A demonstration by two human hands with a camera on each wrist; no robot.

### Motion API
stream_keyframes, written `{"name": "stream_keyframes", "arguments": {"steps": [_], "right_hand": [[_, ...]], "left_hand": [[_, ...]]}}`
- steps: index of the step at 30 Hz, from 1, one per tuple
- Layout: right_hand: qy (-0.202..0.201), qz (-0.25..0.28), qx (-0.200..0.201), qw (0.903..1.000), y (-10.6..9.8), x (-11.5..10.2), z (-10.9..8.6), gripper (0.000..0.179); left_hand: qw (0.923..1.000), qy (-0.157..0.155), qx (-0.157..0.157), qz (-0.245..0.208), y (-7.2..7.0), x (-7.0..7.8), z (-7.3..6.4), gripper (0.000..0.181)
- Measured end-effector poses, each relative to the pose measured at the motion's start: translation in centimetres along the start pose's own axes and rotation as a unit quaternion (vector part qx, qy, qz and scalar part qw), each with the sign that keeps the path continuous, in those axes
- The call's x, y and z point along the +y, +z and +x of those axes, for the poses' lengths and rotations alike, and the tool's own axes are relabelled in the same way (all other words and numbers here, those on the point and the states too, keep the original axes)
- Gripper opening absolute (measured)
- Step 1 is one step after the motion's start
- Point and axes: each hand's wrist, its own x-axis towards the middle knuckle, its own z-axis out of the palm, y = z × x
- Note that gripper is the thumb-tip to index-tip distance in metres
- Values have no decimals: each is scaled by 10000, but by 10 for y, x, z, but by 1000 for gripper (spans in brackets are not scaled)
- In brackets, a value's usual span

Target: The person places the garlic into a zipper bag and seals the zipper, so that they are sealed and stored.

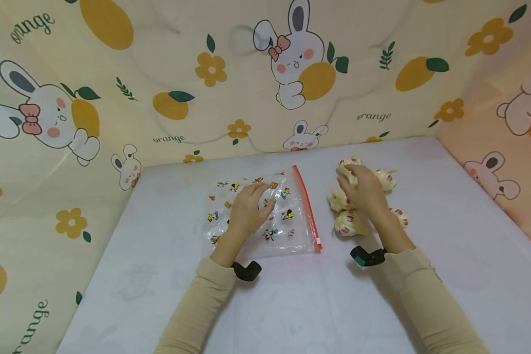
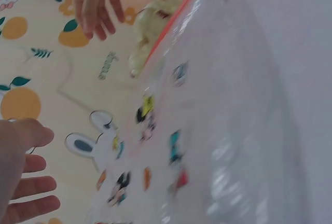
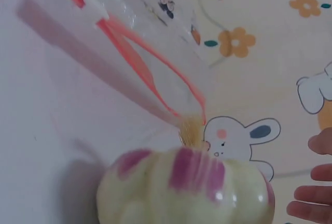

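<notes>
Head view shows, as the largest thing, a printed cloth standing behind the pale table. On the table a clear plastic bag lies flat. Above it is the left hand, its fingers loose and apart from the thumb, holding nothing; whether it touches the plastic, I cannot tell. The right hand is over the heads of garlic, with its fingers extended and not gripping. These heads, at least five, lie in a loose group just right of the bag. The fingertips are close to the farthest head; contact is not clear. I judge the step in hand to be reaching for this head, and the next move calls for curling the fingers around it. In the right wrist view, the bag's red zip strip is parted, and its small white slider sits at the near end.
</notes>
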Motion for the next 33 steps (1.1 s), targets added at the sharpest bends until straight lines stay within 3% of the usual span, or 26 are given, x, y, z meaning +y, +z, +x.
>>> {"name": "stream_keyframes", "arguments": {"steps": [3,14,19,26,30,33], "right_hand": [[51,112,-5,9999,3,-1,-3,48],[-51,580,222,9981,13,0,-5,38],[-63,712,255,9971,13,-2,-5,37],[-151,715,293,9969,18,-4,-2,34],[-165,792,262,9964,22,-4,-1,34],[-159,901,204,9956,25,-3,-3,33]], "left_hand": [[10000,92,-18,11,8,4,-2,39],[9989,-52,-423,-170,27,31,-3,37],[9961,533,-630,-322,36,34,2,33],[9820,1628,-825,-491,49,31,13,31],[9770,1776,-1036,-564,52,33,17,27],[9727,1762,-1468,-356,54,37,20,26]]}}
